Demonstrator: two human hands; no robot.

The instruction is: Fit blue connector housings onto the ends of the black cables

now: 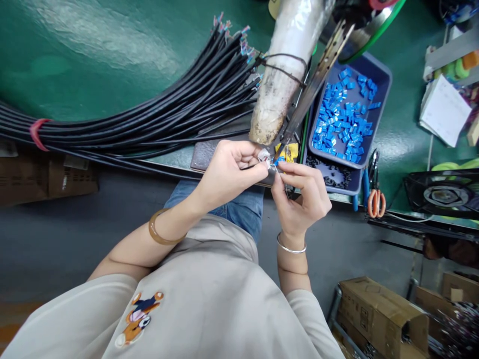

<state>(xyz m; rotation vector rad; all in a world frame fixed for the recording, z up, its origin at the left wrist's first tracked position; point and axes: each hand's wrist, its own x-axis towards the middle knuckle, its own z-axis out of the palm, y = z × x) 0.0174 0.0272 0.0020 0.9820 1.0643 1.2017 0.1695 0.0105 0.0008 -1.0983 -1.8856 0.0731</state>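
Observation:
My left hand (234, 167) is closed in a pinch on a small whitish, partly see-through piece (264, 155). My right hand (305, 187) pinches a thin silvery wire (277, 174), which looks like solder, between thumb and fingers. Between the fingertips sits a small blue connector (279, 161); which fingers bear it cannot be made out. The tip of a long metal soldering iron (299, 107) comes down right above the connector. Just behind lies a yellow sponge-like pad (290, 151).
A white wrapped duct (284, 70) hangs close over the hands. A bundle of black cables (160, 117) fills the left. Right are a bin (383, 94) of blue connectors, a lower tray (354, 187) of black parts, orange-handled scissors (376, 202) and a fan (441, 194).

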